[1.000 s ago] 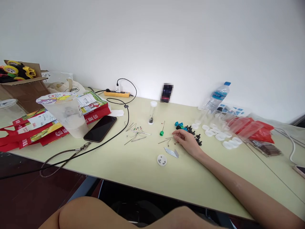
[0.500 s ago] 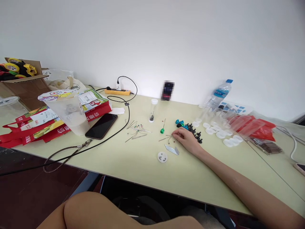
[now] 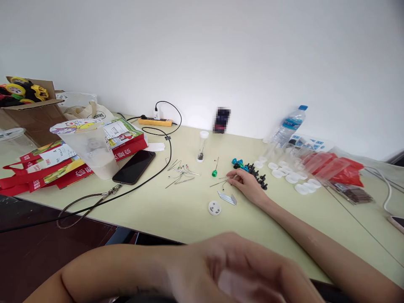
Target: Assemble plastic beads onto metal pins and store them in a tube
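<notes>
My right hand (image 3: 244,185) rests on the table with thumb and fingers pinched at the ends of thin metal rods (image 3: 218,182); the fingers partly hide them. Blurred and close to the camera, my left hand (image 3: 240,269) hangs over the table's front edge, fingers curved, and what it may hold cannot be seen. A green bell-like piece with a bent wire (image 3: 214,173) stands just left of my right hand. Nearer me lie a row of short bent metal pins (image 3: 227,198) and a white cap (image 3: 214,213) holding several small dark parts.
Black and blue plastic parts (image 3: 249,169) lie behind my right hand. White caps (image 3: 287,172) and a water bottle (image 3: 293,124) are at right. A clear tube (image 3: 202,147) stands near the middle, with loose rods (image 3: 181,179), a phone (image 3: 134,167) and a plastic cup (image 3: 91,151) leftward.
My left hand has come up from below into the foreground. My right hand stays nearly in place, with its fingers now covering a small red-tipped rod end.
</notes>
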{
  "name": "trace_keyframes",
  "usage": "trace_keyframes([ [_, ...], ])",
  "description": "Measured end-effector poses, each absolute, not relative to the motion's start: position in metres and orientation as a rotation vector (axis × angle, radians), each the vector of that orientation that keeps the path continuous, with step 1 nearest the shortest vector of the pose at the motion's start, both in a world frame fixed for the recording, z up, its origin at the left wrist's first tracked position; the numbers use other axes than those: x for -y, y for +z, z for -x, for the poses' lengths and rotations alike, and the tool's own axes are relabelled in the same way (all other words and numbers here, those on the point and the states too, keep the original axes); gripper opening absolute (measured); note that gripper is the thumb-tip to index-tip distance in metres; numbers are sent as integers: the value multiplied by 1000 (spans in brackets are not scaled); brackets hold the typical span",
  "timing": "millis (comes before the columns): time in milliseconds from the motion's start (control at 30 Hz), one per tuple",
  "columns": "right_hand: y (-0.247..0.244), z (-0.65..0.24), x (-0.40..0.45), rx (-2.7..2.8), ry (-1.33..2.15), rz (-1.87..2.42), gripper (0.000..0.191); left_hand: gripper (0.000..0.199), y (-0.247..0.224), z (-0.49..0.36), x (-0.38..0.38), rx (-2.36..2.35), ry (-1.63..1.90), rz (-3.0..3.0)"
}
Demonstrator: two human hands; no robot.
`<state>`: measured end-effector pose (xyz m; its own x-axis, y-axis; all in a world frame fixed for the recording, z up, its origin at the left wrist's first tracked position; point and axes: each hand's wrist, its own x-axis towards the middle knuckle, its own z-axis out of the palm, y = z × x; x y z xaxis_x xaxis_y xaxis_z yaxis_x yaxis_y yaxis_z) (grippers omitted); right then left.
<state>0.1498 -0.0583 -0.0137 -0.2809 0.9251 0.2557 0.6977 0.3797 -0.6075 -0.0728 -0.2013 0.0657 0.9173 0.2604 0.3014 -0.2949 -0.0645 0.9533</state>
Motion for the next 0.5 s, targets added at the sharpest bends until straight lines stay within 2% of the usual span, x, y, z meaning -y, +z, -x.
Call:
trace_keyframes([
  [100,-13,-150,59,2061,474,1385,19,26,84,82,166,-93,581,-1721],
  [200,-14,-150,58,2057,459,1374,21,23,78,90,108,-453,736,-2115],
  [333,-14,-150,58,2073,503,1351,23,18,41,106,35,-1022,549,-2567],
  [400,-12,-149,60,2111,550,1293,22,16,23,115,18,-1140,421,-2536],
  [500,-9,-146,63,2212,573,1191,21,15,9,128,14,-1164,415,-2590],
])
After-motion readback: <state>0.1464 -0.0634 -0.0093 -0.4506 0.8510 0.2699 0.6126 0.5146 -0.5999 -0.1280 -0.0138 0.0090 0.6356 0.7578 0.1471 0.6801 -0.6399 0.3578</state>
